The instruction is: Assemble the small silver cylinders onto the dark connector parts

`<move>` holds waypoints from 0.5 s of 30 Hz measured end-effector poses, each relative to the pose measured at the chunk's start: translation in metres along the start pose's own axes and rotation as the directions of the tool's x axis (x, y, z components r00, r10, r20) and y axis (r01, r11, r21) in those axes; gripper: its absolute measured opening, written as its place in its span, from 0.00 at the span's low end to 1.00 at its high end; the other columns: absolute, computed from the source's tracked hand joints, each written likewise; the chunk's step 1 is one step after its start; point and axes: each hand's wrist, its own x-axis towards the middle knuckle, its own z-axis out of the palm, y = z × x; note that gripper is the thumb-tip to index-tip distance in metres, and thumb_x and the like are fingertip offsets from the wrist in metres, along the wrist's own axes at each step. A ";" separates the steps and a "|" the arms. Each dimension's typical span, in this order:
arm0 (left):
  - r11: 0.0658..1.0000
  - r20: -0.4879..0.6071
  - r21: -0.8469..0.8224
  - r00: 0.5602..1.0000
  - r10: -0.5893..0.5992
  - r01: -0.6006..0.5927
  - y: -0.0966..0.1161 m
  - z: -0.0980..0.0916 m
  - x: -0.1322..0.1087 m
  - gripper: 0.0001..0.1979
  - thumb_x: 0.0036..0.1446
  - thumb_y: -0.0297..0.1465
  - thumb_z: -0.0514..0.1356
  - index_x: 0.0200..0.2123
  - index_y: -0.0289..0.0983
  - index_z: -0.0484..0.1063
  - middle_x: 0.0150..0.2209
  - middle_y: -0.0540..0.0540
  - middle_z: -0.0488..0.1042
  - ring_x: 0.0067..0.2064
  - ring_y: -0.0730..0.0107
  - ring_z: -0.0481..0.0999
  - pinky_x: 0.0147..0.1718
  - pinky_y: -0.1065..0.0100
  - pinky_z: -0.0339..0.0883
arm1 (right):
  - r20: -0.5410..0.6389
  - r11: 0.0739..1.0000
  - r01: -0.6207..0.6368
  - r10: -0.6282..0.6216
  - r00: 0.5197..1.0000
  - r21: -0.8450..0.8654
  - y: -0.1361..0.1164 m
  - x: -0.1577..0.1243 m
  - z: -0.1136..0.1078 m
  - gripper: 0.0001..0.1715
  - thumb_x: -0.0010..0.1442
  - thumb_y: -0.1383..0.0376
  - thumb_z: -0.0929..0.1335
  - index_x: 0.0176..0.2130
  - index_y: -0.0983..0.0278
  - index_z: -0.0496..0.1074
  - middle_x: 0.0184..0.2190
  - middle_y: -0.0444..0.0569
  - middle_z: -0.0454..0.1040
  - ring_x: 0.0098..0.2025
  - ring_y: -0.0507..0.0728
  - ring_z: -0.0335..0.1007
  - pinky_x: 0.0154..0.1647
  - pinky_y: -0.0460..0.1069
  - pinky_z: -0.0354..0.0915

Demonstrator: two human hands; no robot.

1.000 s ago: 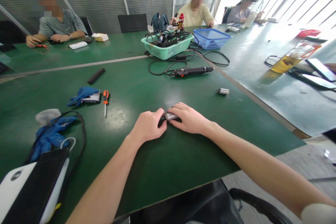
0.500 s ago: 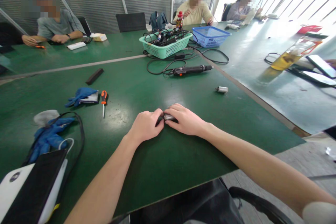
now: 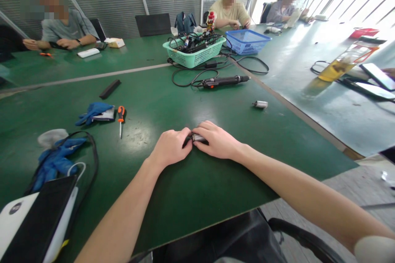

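My left hand (image 3: pixel 172 147) is closed round a dark piece (image 3: pixel 187 141), mostly covered by the fingers. Thumb and fingers of my right hand (image 3: pixel 218 140) grip a small silver metal cylinder (image 3: pixel 197 137). Its left end meets the dark piece between my hands, low over the green table; whether the two are joined, I cannot tell. Farther right lies a similar silver cylinder (image 3: pixel 261 104) with a thin dark tip. A black electric screwdriver (image 3: pixel 225 81) with a cable rests beyond my hands. Left of them is an orange-and-black screwdriver (image 3: pixel 121 120).
Blue gloves (image 3: pixel 57 162), a dark bar (image 3: pixel 110 89) and a phone (image 3: pixel 40 218) on a white device lie to the left. Behind stand a green basket (image 3: pixel 194 59) of tools and cables and a blue basket (image 3: pixel 248 43). A bottle (image 3: pixel 339 65) leans right. Three people sit opposite.
My hands keep nearly the same grip and place. Across the table, the person in yellow has lowered a hand, and the person at left has shifted an arm slightly.
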 end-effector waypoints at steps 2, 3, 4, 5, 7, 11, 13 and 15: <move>1.000 -0.002 0.008 1.000 0.001 -0.001 0.000 0.000 0.000 0.08 0.64 0.35 0.52 0.41 0.39 0.69 0.33 0.46 0.78 0.32 0.62 0.77 0.30 0.65 0.61 | 0.005 1.000 0.001 -0.001 1.000 -0.001 0.000 0.000 0.000 0.13 0.66 0.62 0.66 0.49 0.64 0.71 0.42 0.54 0.73 0.47 0.61 0.68 0.51 0.56 0.67; 1.000 -0.003 0.011 1.000 0.005 -0.005 0.000 0.000 0.000 0.09 0.64 0.35 0.52 0.41 0.39 0.69 0.33 0.46 0.78 0.31 0.62 0.77 0.30 0.64 0.61 | 0.006 1.000 0.002 -0.002 1.000 0.000 0.001 0.000 0.000 0.13 0.66 0.63 0.66 0.49 0.64 0.71 0.41 0.54 0.73 0.47 0.61 0.68 0.51 0.56 0.67; 1.000 -0.004 0.013 1.000 0.008 -0.008 0.000 0.001 0.000 0.09 0.64 0.35 0.52 0.41 0.39 0.69 0.32 0.46 0.78 0.31 0.62 0.77 0.30 0.64 0.61 | 0.006 1.000 0.002 -0.002 1.000 0.002 0.001 0.000 0.000 0.13 0.66 0.63 0.66 0.49 0.64 0.71 0.41 0.54 0.73 0.47 0.61 0.68 0.51 0.56 0.67; 1.000 -0.008 0.015 1.000 0.012 -0.011 0.000 0.001 0.000 0.09 0.64 0.35 0.52 0.41 0.39 0.69 0.32 0.46 0.78 0.31 0.62 0.76 0.30 0.64 0.61 | 0.006 1.000 0.002 -0.002 1.000 0.005 0.001 0.000 0.000 0.13 0.66 0.63 0.66 0.49 0.64 0.72 0.41 0.54 0.73 0.47 0.61 0.68 0.51 0.56 0.67; 1.000 -0.014 0.022 1.000 0.015 -0.015 0.000 0.001 0.001 0.09 0.64 0.35 0.52 0.41 0.40 0.69 0.32 0.47 0.78 0.31 0.62 0.76 0.30 0.64 0.60 | 0.002 1.000 0.004 -0.004 1.000 0.012 0.001 0.000 0.000 0.13 0.65 0.63 0.66 0.49 0.64 0.72 0.41 0.54 0.73 0.46 0.61 0.68 0.51 0.56 0.67; 0.999 -0.016 0.028 1.000 0.023 -0.023 0.000 0.002 0.001 0.08 0.64 0.35 0.51 0.40 0.39 0.69 0.32 0.47 0.77 0.31 0.62 0.76 0.30 0.64 0.60 | 0.001 1.000 0.010 -0.010 1.000 0.014 0.002 0.000 -0.001 0.13 0.65 0.63 0.66 0.49 0.65 0.72 0.41 0.54 0.73 0.46 0.61 0.68 0.51 0.56 0.67; 0.999 -0.015 0.028 1.000 0.022 -0.022 0.000 0.003 0.001 0.08 0.64 0.34 0.51 0.40 0.39 0.69 0.31 0.47 0.77 0.31 0.62 0.76 0.31 0.64 0.60 | -0.002 1.000 0.009 -0.009 1.000 0.016 0.002 0.000 0.000 0.13 0.65 0.64 0.66 0.48 0.65 0.72 0.41 0.54 0.73 0.46 0.61 0.68 0.51 0.56 0.67; 0.999 -0.017 0.025 1.000 0.025 -0.024 -0.001 0.003 0.001 0.08 0.64 0.34 0.51 0.41 0.40 0.69 0.31 0.47 0.77 0.31 0.62 0.76 0.31 0.64 0.60 | -0.005 1.000 0.009 -0.008 1.000 0.023 0.003 -0.001 0.000 0.13 0.65 0.64 0.66 0.48 0.65 0.72 0.41 0.54 0.73 0.46 0.61 0.68 0.51 0.56 0.67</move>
